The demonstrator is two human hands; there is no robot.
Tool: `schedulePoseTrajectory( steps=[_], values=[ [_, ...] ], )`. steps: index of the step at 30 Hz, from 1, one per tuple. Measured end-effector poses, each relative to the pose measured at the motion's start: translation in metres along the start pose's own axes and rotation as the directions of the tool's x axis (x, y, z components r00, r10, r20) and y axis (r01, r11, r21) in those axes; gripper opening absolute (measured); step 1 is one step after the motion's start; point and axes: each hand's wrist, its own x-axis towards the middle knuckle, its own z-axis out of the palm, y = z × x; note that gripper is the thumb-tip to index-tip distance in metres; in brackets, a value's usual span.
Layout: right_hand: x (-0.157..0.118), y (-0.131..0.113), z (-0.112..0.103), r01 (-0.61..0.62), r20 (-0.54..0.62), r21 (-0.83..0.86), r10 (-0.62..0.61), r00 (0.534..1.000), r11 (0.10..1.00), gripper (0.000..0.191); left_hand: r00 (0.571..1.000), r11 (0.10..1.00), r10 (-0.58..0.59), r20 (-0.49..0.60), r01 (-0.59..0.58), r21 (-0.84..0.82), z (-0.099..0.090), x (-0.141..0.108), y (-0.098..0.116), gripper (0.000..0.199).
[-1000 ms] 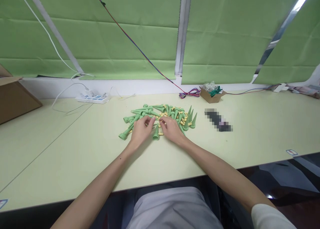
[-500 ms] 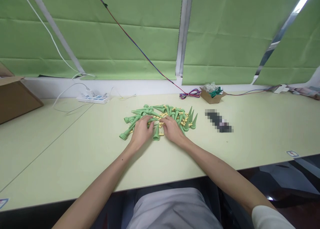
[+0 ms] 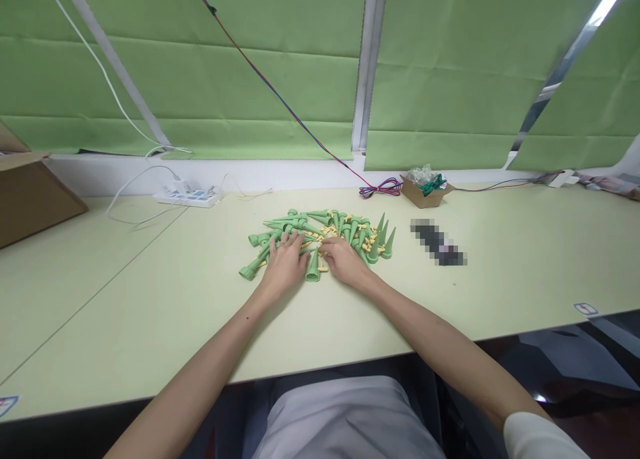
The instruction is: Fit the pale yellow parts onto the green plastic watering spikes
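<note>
A pile of green plastic cone-shaped spikes (image 3: 354, 227) lies on the table, mixed with small yellow plastic pieces (image 3: 371, 240). My left hand (image 3: 286, 262) rests over the left part of the pile, its fingers spread and touching the spikes beneath. At the near middle of the pile, my right hand (image 3: 344, 260) has its fingers curled together; its fingertips are beside the yellow pieces, and what they hold, if anything, is hidden. Between the two hands lies one green spike (image 3: 313, 269), its wide end toward me, with a yellow piece (image 3: 323, 269) at its side.
Behind the pile sit a coiled red-and-blue cable (image 3: 381, 188) and a small cardboard box (image 3: 425, 197) with plastic wrapping. A blurred dark object (image 3: 438, 243) lies to the right. On the left are a white power strip (image 3: 193, 197) and a large cardboard box (image 3: 37, 202).
My left hand's fingers have spread out and flattened over the spikes, where they were closer together before. My right hand has stayed in nearly the same place.
</note>
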Motion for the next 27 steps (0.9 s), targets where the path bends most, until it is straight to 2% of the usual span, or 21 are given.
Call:
schedulePoseTrajectory(
  steps=[7, 16, 23, 27],
  values=[
    [0.001, 0.005, 0.004, 0.009, -0.003, 0.050, -0.009, 1.000, 0.999, 0.019, 1.000, 0.997, -0.008, 0.030, 0.006, 0.082, -0.002, -0.002, 0.003, 0.045],
    [0.001, 0.001, 0.001, -0.018, -0.033, 0.085, 0.021, 0.999, 0.996, 0.018, 1.000, 0.998, 0.018, 0.005, -0.019, 0.066, 0.000, -0.001, 0.000, 0.038],
    [0.001, -0.015, -0.008, -0.002, -0.231, 0.285, 0.071, 0.970, 0.958, 0.011, 0.992, 0.992, 0.081, -0.099, -0.090, -0.089, -0.008, 0.002, 0.005, 0.031],
    [0.002, -0.016, -0.007, -0.049, -0.245, 0.457, 0.179, 0.953, 0.888, 0.015, 0.989, 0.954, 0.110, -0.094, -0.132, -0.270, -0.014, 0.002, 0.011, 0.029]
  ],
)
